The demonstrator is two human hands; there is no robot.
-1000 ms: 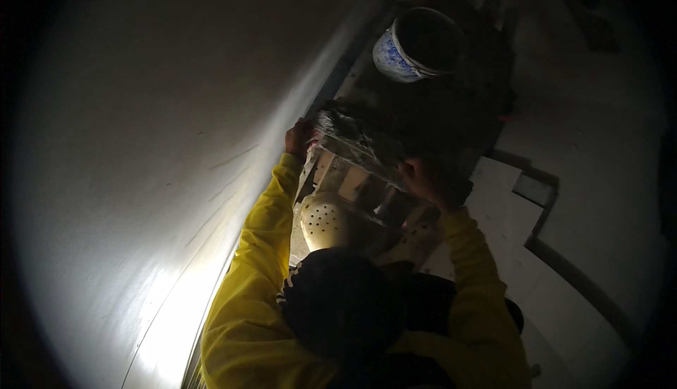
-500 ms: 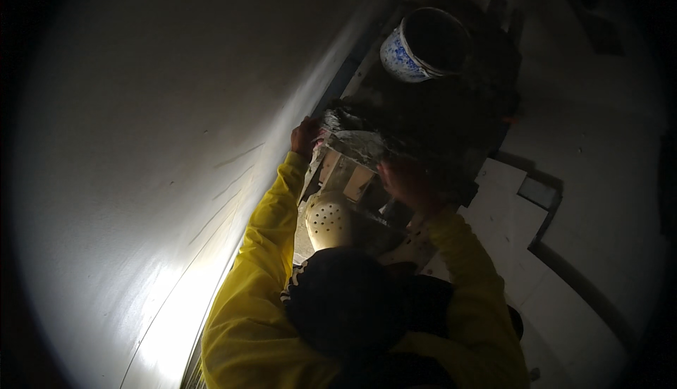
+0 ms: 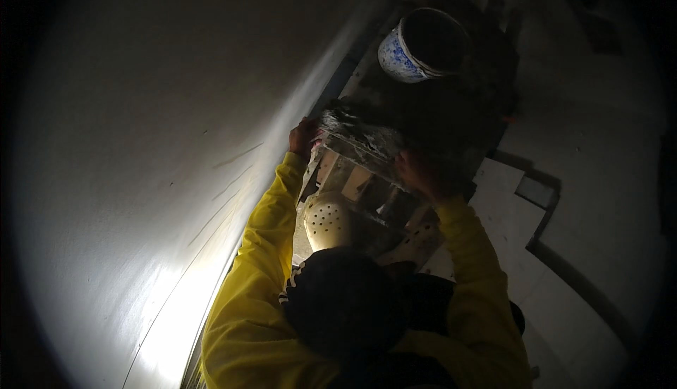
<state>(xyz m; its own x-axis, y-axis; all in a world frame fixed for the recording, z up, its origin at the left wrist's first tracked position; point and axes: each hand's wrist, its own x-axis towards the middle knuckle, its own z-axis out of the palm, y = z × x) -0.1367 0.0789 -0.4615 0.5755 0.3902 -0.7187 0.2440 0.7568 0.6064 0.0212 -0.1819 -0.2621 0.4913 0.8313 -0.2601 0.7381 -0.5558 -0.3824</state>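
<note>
In dim light, a flat board or slab [image 3: 363, 139] smeared with wet grey paste lies crosswise in front of me. My left hand [image 3: 303, 137] is closed around its left end, close against the pale wall. At its right side my right hand [image 3: 423, 173] is curled in shadow by the paste-covered edge. What those fingers hold, if anything, is hidden. Below the slab, wooden slats [image 3: 357, 182] with gaps between them show. A cream perforated clog [image 3: 327, 223] on my foot rests beside the slats.
A white and blue bucket [image 3: 399, 58] with a dark inside stands beyond the slab on a dark surface. The brightly lit wall [image 3: 176, 297] runs along my left. Pale flat panels [image 3: 508, 206] with a stepped edge lie on the right.
My right hand has moved to the right along the slab, uncovering more of the grey paste and the slats. My left hand stays almost in place at the left end.
</note>
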